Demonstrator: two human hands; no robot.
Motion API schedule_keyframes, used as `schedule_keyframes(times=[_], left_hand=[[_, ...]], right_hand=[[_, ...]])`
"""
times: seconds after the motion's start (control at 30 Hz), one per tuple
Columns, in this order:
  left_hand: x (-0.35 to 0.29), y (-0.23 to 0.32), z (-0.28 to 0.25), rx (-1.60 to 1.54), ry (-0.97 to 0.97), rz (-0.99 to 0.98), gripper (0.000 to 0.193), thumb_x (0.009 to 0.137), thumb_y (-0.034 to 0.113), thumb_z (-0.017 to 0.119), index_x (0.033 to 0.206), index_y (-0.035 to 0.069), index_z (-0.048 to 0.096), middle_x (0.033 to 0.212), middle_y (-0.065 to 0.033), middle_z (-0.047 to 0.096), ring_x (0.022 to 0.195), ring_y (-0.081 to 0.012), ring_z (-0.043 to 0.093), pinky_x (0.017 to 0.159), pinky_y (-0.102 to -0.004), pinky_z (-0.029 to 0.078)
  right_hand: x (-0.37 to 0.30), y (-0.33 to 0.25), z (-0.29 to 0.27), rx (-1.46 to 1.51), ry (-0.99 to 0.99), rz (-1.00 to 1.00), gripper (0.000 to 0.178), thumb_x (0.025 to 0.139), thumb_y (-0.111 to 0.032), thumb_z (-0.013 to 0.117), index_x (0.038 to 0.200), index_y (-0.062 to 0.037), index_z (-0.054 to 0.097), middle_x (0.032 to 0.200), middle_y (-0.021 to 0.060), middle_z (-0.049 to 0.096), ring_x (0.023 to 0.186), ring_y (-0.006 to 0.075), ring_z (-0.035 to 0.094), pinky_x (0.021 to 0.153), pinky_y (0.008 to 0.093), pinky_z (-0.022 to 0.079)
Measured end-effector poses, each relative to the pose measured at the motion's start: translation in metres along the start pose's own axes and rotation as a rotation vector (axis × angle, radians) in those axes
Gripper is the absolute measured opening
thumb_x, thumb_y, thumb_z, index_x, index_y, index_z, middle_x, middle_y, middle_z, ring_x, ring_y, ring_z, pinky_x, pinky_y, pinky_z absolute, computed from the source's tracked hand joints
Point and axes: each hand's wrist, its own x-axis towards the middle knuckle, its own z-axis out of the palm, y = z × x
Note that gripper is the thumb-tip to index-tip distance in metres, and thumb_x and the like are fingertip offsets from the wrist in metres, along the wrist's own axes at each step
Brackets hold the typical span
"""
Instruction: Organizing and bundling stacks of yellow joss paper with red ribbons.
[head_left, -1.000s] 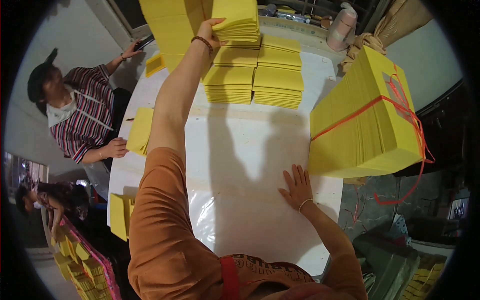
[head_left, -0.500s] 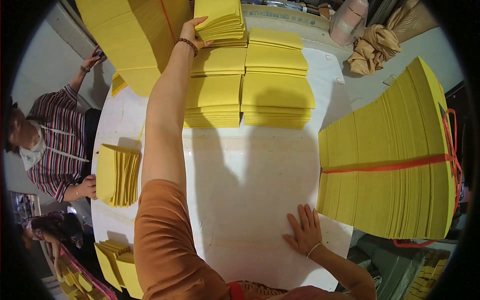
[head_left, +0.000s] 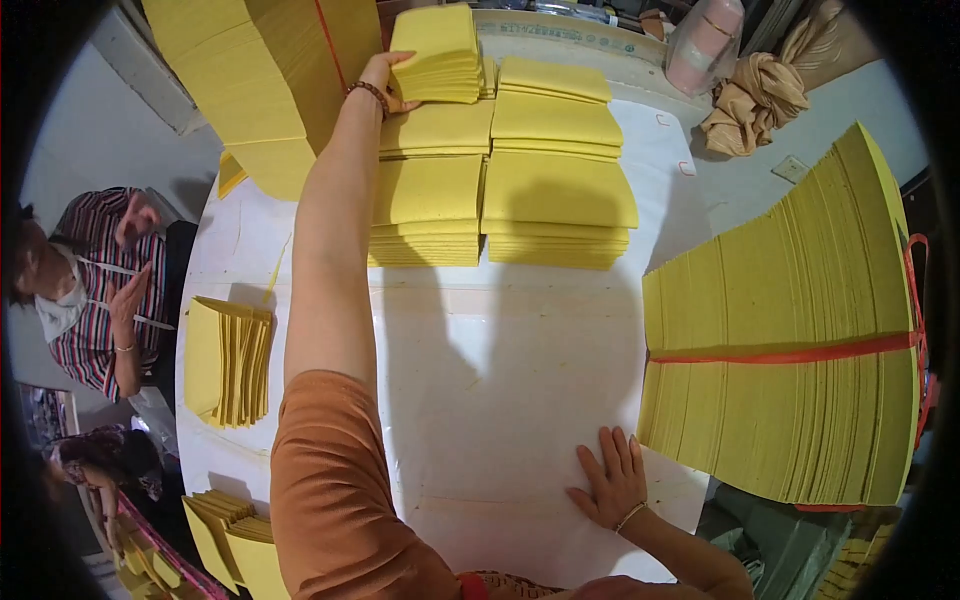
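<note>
My left hand (head_left: 388, 82) reaches to the far side of the white table (head_left: 520, 390). Its fingers grip the left edge of a thick stack of yellow folded sheets (head_left: 436, 50), held at the back of a row of similar piles. Beneath my forearm's side lie more piles, among them a front left yellow pile (head_left: 427, 190) and a front right yellow pile (head_left: 560, 190). My right hand (head_left: 611, 480) rests flat on the tabletop, fingers spread, holding nothing. Close beside it stands a big fanned yellow bundle (head_left: 780, 350) bound with a red strap (head_left: 800, 354).
A tall yellow bundle (head_left: 240, 70) stands at the far left. Smaller yellow stacks (head_left: 228, 360) sit along the left edge, where a person in a striped top (head_left: 110, 290) is. Another person (head_left: 100, 465) is farther back. Tan cloth (head_left: 755, 100) and a wrapped pink roll (head_left: 703, 45) lie at the far right.
The stack in my left hand has come slightly nearer and lower over the piles. My right hand stays flat on the table. The person in stripes has raised both hands to the chest.
</note>
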Motion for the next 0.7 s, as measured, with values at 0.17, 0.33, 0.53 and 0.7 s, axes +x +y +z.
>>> schedule_keyframes(times=[0.17,0.33,0.53,0.7], left_hand=[[0.010,0.006,-0.011,-0.010,-0.031,-0.060,0.031,0.078,0.024,0.059,0.104,0.007,0.053,0.108,-0.0142,0.050,0.097,-0.0279,0.051,0.082,-0.0451,0.044],[0.000,0.002,-0.002,0.151,0.044,-0.065,0.033,0.077,0.029,0.060,0.104,0.010,0.054,0.107,-0.0131,0.051,0.097,-0.0265,0.051,0.079,-0.0424,0.046],[-0.005,0.003,0.003,0.321,0.101,-0.064,0.035,0.074,0.035,0.062,0.101,0.014,0.056,0.100,-0.0103,0.055,0.089,-0.0222,0.053,0.068,-0.0387,0.049],[0.013,-0.002,-0.006,0.300,0.061,-0.072,0.033,0.072,0.038,0.062,0.097,0.016,0.057,0.093,-0.0077,0.057,0.082,-0.0196,0.055,0.062,-0.0360,0.049]], right_hand=[[0.000,-0.002,-0.001,0.002,-0.019,-0.005,0.057,0.079,-0.048,0.053,0.123,-0.0125,0.046,0.135,0.0236,0.027,0.126,0.0388,0.024,0.100,0.0543,0.020],[0.001,-0.001,-0.002,-0.004,-0.013,-0.009,0.058,0.079,-0.048,0.053,0.124,-0.0119,0.045,0.136,0.0235,0.026,0.126,0.0391,0.023,0.100,0.0544,0.020],[-0.001,0.000,-0.001,0.003,-0.006,-0.008,0.059,0.079,-0.049,0.052,0.124,-0.0116,0.045,0.136,0.0234,0.025,0.127,0.0385,0.022,0.100,0.0542,0.019],[0.001,-0.001,-0.001,0.014,-0.003,-0.019,0.059,0.078,-0.046,0.054,0.124,-0.0100,0.045,0.136,0.0245,0.025,0.127,0.0400,0.022,0.100,0.0553,0.018]])
